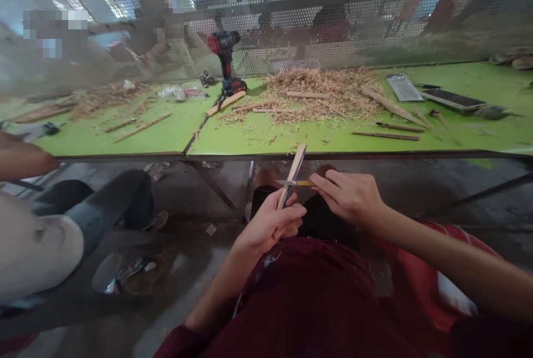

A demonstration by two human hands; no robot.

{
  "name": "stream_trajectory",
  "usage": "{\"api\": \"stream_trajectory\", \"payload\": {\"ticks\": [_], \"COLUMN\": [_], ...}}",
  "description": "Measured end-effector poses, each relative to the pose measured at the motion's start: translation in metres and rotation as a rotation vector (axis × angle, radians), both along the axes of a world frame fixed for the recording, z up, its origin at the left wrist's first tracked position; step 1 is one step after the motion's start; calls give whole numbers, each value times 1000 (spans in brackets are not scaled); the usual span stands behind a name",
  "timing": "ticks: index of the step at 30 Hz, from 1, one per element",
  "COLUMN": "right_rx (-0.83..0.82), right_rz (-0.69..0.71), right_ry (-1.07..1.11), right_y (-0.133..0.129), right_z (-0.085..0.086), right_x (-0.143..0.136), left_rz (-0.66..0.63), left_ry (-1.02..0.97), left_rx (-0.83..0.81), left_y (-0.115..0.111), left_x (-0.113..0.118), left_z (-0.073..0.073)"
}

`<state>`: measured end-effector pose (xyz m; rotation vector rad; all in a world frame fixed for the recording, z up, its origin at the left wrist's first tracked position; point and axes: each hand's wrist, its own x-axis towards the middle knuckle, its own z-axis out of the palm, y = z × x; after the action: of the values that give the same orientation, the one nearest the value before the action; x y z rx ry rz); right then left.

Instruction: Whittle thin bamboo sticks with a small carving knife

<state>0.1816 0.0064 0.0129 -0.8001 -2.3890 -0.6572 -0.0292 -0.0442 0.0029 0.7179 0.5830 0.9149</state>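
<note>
2 hands worked low in the head view, over the person's lap and in front of the green counter (166,136). The left hand (270,225) was clenched around a thin wooden stick (296,165), which rose tilted up and to the right, its upper end just in front of the counter's near edge. The right hand (350,197) gripped a small knife (296,183) by its yellowish handle; the blade pointed left and lay across the stick, touching it just above the left hand's fingers. Both hands sat close together, almost touching.

On the counter, well beyond the hands, a heap of shavings (320,91) spread across the middle, with several loose sticks (385,136) lying in and beside it. A red and black drill (225,61) stood upright just left of the heap, near the seam between 2 counter panels. More sticks and shavings (108,102) lay on the left panel. On the right end rested a flat grey tray (403,87) and a dark flat slab (452,100) beside it. A perforated metal screen (291,14) stood along the counter's far side.

At the left edge, another person's leg (112,202) in dark trousers and part of an arm (20,161) showed, apart from the 2 working hands. A red seat (420,286) showed under the right forearm.
</note>
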Motion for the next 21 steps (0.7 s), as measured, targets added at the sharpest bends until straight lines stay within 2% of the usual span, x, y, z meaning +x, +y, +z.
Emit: {"api": "stream_trajectory", "payload": {"ticks": [6,13,16,18,21], "right_rx": [-127,-373,-402,-391,-357], "right_rz": [-15,32,20,-18,-227], "right_ry": [-12,125,156,160,225], "right_y": [18,32,37,46,69], "right_z": [-2,1,3,4,13], "right_x": [15,19,19,24,42], "left_rz": [7,-47,-41,-37,-70], "left_ry": [51,21,37,49,65], "left_rx": [15,24,25,26,6], "left_y": [4,6,7,6,-1], "left_x": [2,-2,-4,-5,-5], "left_z": [-2,-1,-2,-2,1]}}
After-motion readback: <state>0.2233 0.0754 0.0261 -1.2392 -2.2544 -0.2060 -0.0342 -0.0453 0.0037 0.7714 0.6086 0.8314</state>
